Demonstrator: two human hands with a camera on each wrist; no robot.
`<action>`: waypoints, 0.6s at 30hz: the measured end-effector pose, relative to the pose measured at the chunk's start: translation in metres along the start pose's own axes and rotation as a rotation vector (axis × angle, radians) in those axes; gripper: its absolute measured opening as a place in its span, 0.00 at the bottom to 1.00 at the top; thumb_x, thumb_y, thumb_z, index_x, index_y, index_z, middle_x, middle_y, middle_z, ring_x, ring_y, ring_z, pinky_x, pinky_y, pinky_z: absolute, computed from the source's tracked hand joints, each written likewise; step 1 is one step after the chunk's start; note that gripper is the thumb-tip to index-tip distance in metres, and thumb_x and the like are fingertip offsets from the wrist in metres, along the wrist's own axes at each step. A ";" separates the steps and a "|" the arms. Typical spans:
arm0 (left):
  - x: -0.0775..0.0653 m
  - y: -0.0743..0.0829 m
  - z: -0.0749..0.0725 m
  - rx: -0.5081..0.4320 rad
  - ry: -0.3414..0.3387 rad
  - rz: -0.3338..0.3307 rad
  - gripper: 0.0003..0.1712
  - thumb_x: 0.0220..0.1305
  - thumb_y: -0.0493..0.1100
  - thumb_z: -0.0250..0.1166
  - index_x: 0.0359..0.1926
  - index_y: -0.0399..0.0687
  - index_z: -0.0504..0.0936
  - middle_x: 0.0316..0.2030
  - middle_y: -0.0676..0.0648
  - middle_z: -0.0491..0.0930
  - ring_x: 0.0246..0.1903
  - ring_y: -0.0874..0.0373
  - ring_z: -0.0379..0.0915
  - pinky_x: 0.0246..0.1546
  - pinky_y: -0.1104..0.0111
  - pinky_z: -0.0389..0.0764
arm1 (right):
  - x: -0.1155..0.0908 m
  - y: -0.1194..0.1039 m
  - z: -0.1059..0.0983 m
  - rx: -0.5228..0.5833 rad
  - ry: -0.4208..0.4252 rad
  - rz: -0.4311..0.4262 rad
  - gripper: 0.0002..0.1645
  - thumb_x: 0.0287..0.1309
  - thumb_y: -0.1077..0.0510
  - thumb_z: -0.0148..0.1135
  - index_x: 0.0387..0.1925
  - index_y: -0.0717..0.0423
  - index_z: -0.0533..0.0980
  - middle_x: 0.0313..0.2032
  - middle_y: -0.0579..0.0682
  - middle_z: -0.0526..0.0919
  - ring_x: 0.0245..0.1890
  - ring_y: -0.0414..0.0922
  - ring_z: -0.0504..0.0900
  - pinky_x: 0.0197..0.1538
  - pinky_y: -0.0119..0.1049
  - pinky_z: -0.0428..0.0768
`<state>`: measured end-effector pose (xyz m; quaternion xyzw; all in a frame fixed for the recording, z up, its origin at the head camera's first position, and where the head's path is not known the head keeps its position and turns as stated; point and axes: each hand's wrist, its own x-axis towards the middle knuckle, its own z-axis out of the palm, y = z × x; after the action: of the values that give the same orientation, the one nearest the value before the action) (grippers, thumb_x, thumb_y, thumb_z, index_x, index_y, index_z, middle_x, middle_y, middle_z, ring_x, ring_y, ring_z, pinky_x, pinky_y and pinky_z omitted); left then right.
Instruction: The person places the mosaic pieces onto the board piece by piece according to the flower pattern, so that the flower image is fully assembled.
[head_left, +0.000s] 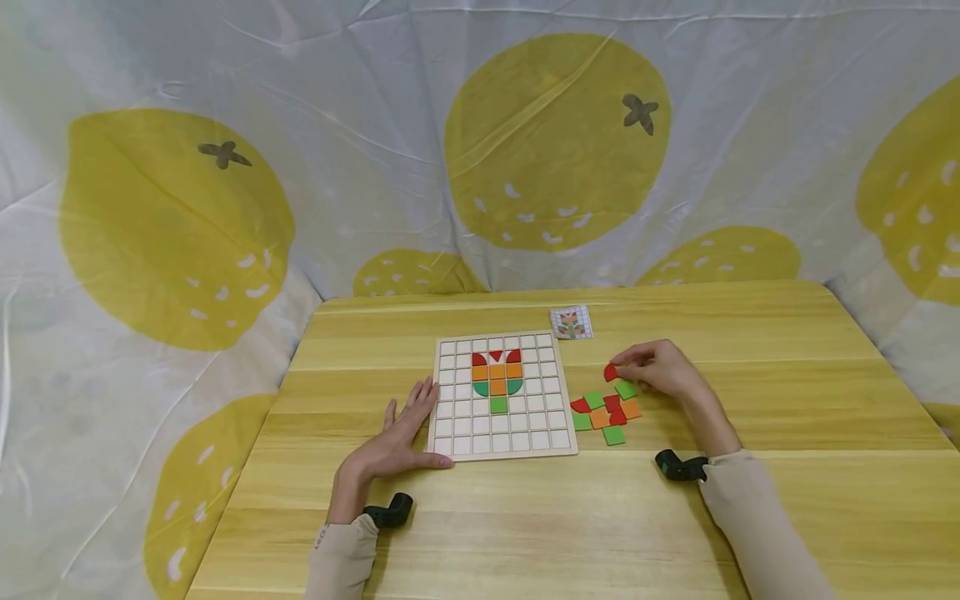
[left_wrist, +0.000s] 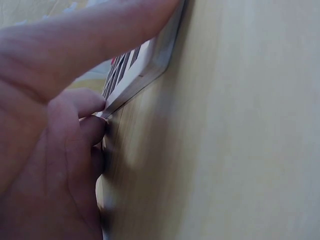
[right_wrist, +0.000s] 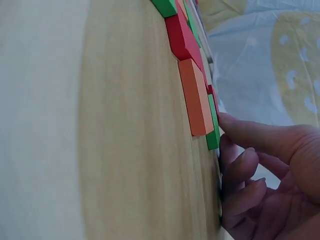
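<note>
A white grid board (head_left: 461,433) lies on the table, with red, orange and green tiles forming a flower in its upper middle. My left hand (head_left: 397,437) rests at its lower left corner, fingers along the left edge and thumb on the near edge, both fairly straight. Right of the board, my right hand (head_left: 660,367) pinches a red rounded tile (head_left: 611,372) between thumb and fingers at the far end of a loose tile group. Nearby are a green tile (head_left: 626,389) and an orange tile (right_wrist: 195,97). In the right wrist view the held tile is mostly hidden.
A small printed card (head_left: 572,322) with a flower pattern lies beyond the board's upper right corner. Several loose tiles, such as a green one (head_left: 613,435), lie close to the board's right edge. A lemon-print cloth (head_left: 360,167) hangs behind the wooden table (head_left: 525,533).
</note>
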<state>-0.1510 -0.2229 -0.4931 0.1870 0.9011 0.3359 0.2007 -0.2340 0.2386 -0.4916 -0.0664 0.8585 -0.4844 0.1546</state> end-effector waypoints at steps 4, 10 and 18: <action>0.000 -0.001 0.000 -0.005 0.002 0.000 0.71 0.60 0.57 0.77 0.83 0.42 0.35 0.84 0.43 0.28 0.83 0.43 0.18 0.75 0.37 0.18 | 0.002 0.002 0.002 -0.008 -0.027 -0.045 0.18 0.68 0.61 0.67 0.55 0.67 0.83 0.29 0.54 0.82 0.21 0.38 0.73 0.26 0.29 0.73; 0.001 -0.001 0.001 -0.010 0.003 0.000 0.71 0.59 0.57 0.77 0.83 0.42 0.35 0.84 0.43 0.28 0.83 0.43 0.18 0.76 0.37 0.18 | 0.003 0.006 0.000 -0.065 -0.080 -0.158 0.19 0.64 0.64 0.69 0.55 0.67 0.83 0.32 0.58 0.84 0.24 0.36 0.72 0.29 0.28 0.73; 0.001 -0.001 0.001 -0.001 0.006 0.012 0.71 0.59 0.56 0.77 0.83 0.41 0.35 0.84 0.42 0.28 0.83 0.42 0.19 0.75 0.37 0.18 | 0.004 0.003 0.005 -0.090 -0.044 -0.146 0.16 0.61 0.63 0.73 0.49 0.67 0.84 0.30 0.56 0.82 0.24 0.37 0.73 0.28 0.27 0.74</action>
<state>-0.1514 -0.2231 -0.4947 0.1913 0.9002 0.3383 0.1963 -0.2358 0.2352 -0.4972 -0.1466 0.8686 -0.4537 0.1345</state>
